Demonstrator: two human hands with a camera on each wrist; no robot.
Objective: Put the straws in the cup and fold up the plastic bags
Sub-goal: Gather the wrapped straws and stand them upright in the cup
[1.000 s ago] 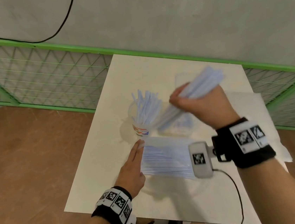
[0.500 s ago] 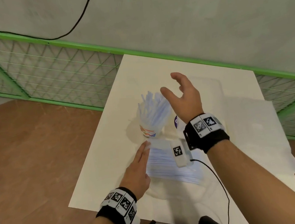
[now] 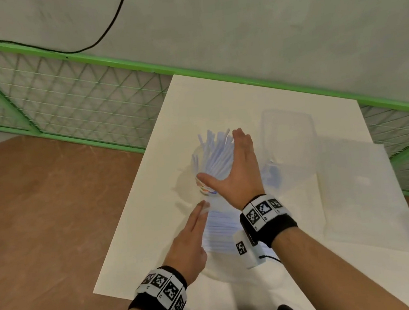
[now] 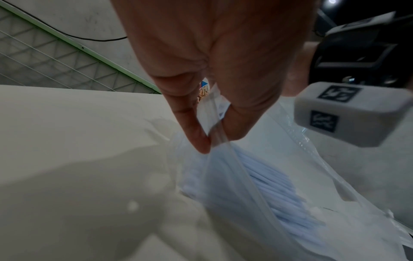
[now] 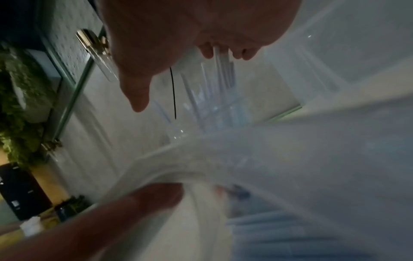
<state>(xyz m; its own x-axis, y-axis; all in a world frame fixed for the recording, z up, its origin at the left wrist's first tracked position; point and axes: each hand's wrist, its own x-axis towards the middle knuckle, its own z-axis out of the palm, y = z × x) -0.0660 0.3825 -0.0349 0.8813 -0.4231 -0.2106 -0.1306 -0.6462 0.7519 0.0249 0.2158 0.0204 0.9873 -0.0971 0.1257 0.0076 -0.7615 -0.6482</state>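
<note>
A clear cup [image 3: 203,188] with a colourful print stands mid-table, full of pale blue straws [image 3: 213,148]. My right hand [image 3: 224,157] is spread flat against the straws' right side, fingers straight and thumb by the cup's rim; its fingertips [image 5: 206,51] touch the straw ends. Just in front lies a clear plastic bag [image 3: 220,232] holding more straws [image 4: 268,178]. My left hand [image 3: 203,206] pinches that bag's left edge [image 4: 212,120] between thumb and finger. An empty clear bag [image 3: 287,130] lies flat at the back right.
The white table [image 3: 155,224] ends on the left above a brown floor. A white sheet [image 3: 360,188] overhangs the table's right side. A green mesh fence [image 3: 64,99] and a grey wall stand behind. My right wrist's camera box [image 3: 244,249] hangs over the bag.
My right hand let a bundle of straws go into the cup, then came down open against them. The left hand stayed at the bag's edge.
</note>
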